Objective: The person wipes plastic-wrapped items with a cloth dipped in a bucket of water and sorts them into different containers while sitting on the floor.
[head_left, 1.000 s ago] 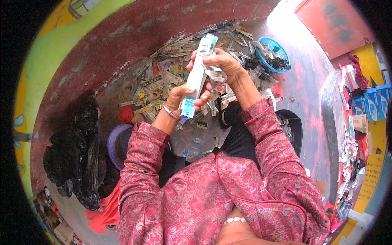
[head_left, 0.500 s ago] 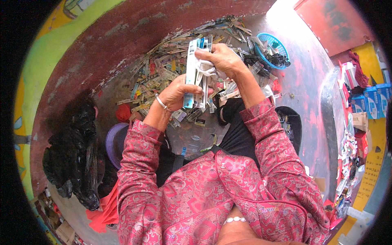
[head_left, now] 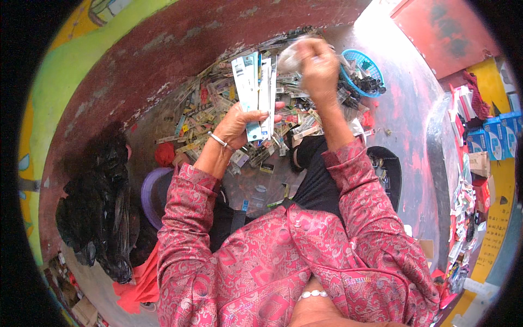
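My left hand (head_left: 233,125) is closed round the lower part of a fanned bundle of long, flat white and pale-blue packets (head_left: 249,90), thumb across the front. Up and to the right of it, my right hand (head_left: 321,68) is raised and blurred. A whitish crumpled thing (head_left: 290,59) shows at its fingers; its kind is too smeared to make out. Beneath both hands a wide heap of similar slim packets (head_left: 210,103) covers the floor against the wall.
A blue plastic basket (head_left: 354,82) with dark bits in it stands right of the heap. Black plastic bags (head_left: 101,201) and a round purple rim (head_left: 148,196) lie at left, near red cloth (head_left: 143,275). Blue boxes (head_left: 493,136) are stacked at far right.
My right hand has left the bundle and moved up and right, taking the whitish crumpled thing with it. The packets in my left hand have spread and shifted slightly left.
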Available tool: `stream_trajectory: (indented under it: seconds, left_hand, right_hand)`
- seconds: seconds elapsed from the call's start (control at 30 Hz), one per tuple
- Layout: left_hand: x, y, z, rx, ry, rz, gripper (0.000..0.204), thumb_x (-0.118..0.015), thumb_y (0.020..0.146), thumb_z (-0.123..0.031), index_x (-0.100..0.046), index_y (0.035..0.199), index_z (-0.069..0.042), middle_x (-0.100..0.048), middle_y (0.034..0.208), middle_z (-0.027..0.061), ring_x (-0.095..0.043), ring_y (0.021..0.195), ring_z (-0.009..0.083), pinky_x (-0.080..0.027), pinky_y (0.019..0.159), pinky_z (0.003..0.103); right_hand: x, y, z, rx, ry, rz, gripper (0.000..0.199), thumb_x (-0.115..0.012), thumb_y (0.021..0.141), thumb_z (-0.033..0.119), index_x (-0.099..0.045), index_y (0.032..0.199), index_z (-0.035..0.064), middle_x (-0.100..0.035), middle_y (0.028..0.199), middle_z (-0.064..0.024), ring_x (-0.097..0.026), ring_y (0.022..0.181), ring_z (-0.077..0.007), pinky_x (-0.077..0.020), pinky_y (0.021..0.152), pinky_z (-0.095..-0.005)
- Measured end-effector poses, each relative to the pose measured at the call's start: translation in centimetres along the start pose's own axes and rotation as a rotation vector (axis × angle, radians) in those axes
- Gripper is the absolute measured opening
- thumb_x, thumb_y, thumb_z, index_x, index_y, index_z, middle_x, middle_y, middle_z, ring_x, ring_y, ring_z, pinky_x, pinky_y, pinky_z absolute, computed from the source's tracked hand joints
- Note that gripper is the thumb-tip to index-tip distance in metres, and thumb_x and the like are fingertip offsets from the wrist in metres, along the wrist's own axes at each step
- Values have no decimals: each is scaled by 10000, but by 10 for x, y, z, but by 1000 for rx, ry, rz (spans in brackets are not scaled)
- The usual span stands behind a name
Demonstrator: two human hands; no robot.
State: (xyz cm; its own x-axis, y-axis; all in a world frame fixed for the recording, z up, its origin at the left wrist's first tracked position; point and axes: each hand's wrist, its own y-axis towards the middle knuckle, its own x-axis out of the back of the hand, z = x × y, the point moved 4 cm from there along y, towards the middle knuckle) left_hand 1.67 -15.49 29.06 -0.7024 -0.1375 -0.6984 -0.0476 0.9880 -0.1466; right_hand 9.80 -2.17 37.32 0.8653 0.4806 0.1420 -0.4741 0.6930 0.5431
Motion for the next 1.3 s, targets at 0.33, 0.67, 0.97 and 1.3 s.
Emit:
stream_trajectory:
  seconds: [0.33,0.67,0.97,1.3]
  left_hand:
    - [-20,-14,13,79,41,70,574,-618,667,-39,-368,1179,36,-541,1052,210,-616,796,250,-518,704,355]
    - [18,-5,13,24,103,-94,446,-630,674,-63,-450,1078,-3,-565,991,89,-584,853,201,-511,713,332]
    - [-28,-16,4,1,7,125,581,-612,674,-21,-372,1201,15,-508,1118,190,-572,923,287,-491,778,357]
    - [-5,-15,-7,-66,21,47,542,-612,712,-80,-372,1189,15,-524,1079,203,-579,914,258,-515,732,326]
  right_hand:
    - [-23,5,-34,377,-532,188,88,-573,723,96,-583,782,31,-555,781,-116,-543,753,-280,-435,679,-342]
    - [-50,-36,-2,426,-248,461,79,-576,680,72,-551,748,39,-548,768,-105,-543,750,-260,-441,693,-324]
    - [16,24,-62,228,-637,-299,89,-528,683,107,-575,672,33,-553,711,-142,-539,675,-301,-444,635,-366]
    - [-34,-28,-38,-883,365,522,268,-644,736,233,-581,852,0,-602,727,-56,-560,599,-114,-473,500,-256]
